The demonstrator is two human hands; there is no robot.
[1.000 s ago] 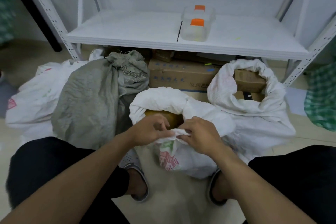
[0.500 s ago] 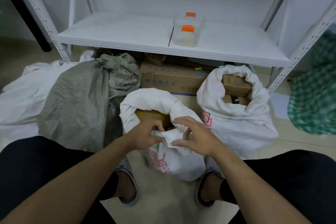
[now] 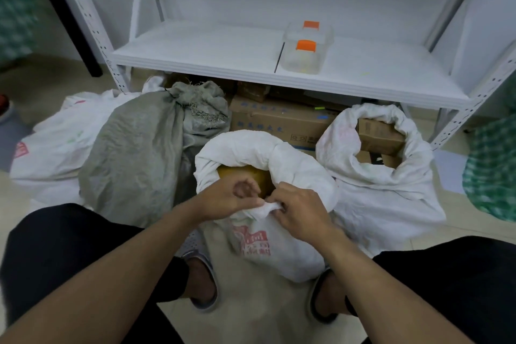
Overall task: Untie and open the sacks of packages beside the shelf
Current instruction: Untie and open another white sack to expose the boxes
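Four woven sacks crowd the floor below a white metal shelf (image 3: 209,47): three white, one grey. Both hands meet at the near rim of the middle white sack (image 3: 279,260), its mouth rolled open on a rounded yellow-brown package (image 3: 241,173). The left hand (image 3: 226,198) pinches and the right hand (image 3: 301,212) grips one bunched fold of its crinkled fabric. Left of the hands stands the knotted grey sack (image 3: 134,153), frayed at the neck, with a slumped white sack (image 3: 55,142) beyond it. To their right, a third white sack (image 3: 377,204) gapes over cardboard boxes (image 3: 377,134). Beyond the hands, a printed cardboard carton (image 3: 273,123) sits under the shelf, which carries two clear orange-lidded plastic containers (image 3: 304,56).
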